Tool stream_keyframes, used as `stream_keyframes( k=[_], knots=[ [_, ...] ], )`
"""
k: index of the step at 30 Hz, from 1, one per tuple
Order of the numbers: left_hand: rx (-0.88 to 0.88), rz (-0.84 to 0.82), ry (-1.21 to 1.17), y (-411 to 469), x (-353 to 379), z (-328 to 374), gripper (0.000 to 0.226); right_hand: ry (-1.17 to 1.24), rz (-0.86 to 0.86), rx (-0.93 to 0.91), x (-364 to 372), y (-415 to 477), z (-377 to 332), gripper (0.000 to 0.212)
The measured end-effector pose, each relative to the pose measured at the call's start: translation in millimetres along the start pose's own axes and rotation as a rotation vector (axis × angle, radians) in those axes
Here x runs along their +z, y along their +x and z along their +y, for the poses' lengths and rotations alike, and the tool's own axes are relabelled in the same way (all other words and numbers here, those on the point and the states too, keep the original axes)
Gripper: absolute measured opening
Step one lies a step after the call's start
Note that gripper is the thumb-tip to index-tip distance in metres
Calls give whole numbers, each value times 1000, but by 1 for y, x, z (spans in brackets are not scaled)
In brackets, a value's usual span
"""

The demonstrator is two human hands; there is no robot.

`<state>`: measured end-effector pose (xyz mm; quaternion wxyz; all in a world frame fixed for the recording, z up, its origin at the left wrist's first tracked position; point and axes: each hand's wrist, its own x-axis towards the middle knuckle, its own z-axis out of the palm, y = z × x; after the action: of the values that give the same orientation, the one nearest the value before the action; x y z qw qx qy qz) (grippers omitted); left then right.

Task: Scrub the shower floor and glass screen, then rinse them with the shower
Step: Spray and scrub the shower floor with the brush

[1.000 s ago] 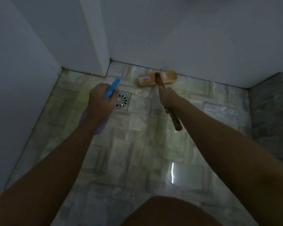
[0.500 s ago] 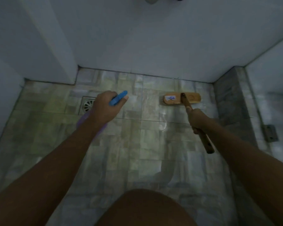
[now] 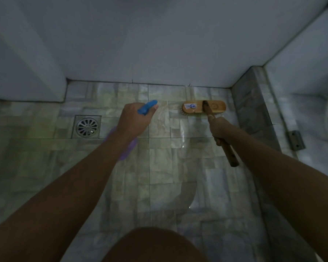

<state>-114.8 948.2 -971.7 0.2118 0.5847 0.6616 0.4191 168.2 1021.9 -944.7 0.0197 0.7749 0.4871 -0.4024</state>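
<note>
Wet, tiled shower floor (image 3: 159, 167), wooden scrub brush (image 3: 216, 107) head-down on it close to the back wall (image 3: 159, 44).
Gripped by its handle (image 3: 229, 154) in the right hand (image 3: 221, 129), fingers wrapped fully round. Just left of the brush, left hand (image 3: 134, 121) curled round a purple spray bottle (image 3: 146, 109), blue nozzle poking past the knuckles. Further left, a square metal drain (image 3: 87, 126); at right, a raised tiled kerb (image 3: 254, 114).
</note>
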Motion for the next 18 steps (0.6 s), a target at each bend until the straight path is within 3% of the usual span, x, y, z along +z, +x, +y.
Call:
stream_keyframes(
  k=[9,12,18],
  knots=[
    [-96,12,108,-35,-30,-17,55,13,-15,-39,11,-4,-43,48],
    [-132,41,142,-55,-55,-29,55,-195,-102,-137,30,-41,-32,46],
    [-200,252,137,-102,-121,-53,47,-573,-321,-263,73,-135,9,49]
  ],
)
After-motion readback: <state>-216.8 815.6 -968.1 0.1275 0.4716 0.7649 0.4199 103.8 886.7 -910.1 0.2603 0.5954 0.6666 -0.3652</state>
